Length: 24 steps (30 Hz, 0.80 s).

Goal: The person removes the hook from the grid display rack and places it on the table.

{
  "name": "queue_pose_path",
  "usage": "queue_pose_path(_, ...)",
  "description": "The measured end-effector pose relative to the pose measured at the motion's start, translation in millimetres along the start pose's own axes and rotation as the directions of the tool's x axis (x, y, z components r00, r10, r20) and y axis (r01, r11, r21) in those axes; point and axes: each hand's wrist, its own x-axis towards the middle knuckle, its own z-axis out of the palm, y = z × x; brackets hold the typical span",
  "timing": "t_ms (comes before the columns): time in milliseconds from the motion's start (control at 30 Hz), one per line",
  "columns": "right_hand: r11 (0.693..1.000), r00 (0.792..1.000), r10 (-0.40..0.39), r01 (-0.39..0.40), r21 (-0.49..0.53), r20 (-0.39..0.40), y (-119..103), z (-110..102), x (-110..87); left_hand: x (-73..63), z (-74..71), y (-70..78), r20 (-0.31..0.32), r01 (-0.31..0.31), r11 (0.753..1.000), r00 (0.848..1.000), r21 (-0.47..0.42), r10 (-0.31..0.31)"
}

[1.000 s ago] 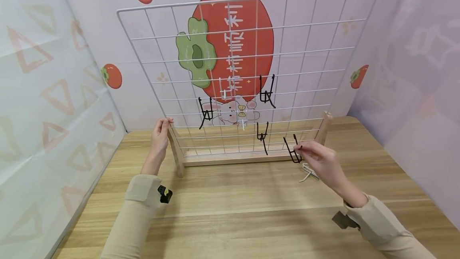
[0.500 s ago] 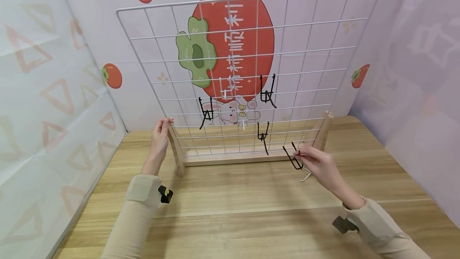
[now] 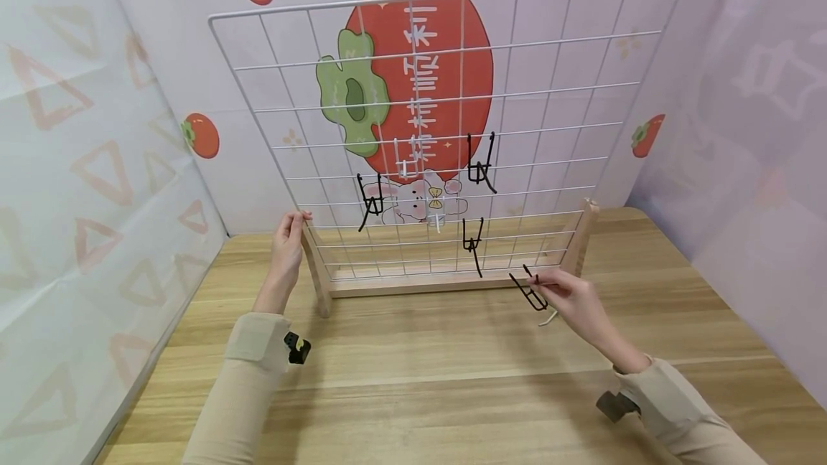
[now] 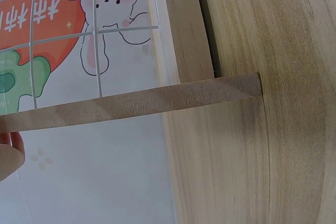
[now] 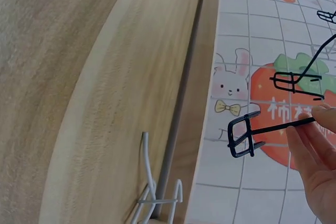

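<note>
A white wire grid panel (image 3: 543, 95) stands in a wooden stand (image 3: 388, 286). My left hand (image 3: 287, 250) holds the top of the stand's left upright (image 4: 131, 105), by the grid's edge. My right hand (image 3: 571, 300) pinches a black wire hook (image 3: 535, 299) by the tip of its prong, in front of the grid's lower right. In the right wrist view its forked back (image 5: 240, 136) points away from the fingers, apart from the grid. A white hook (image 5: 149, 198) lies on the table below, mostly hidden by the right hand in the head view.
Black hooks hang at the grid's left (image 3: 370, 199), upper right (image 3: 479, 167) and lower middle (image 3: 472, 239). Two white hooks hang near the middle, one higher (image 3: 405, 166), one lower (image 3: 436, 219). The wooden table (image 3: 400, 393) meets a patterned backdrop (image 3: 555, 199).
My right hand has moved down with the black hook, which now tilts more and sits lower before the grid. The white hook on the table is more covered. My left hand stays put.
</note>
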Motion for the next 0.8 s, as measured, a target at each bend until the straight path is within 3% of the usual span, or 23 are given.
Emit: queue_pose_path(800, 0.987, 0.983, 0.154, -0.15, -0.051, 0.101, 22.5, 1.5, -12.2, -0.8, -0.4, 0.6, 0.014, 0.001, 1.0, 1.0, 0.002, -0.002)
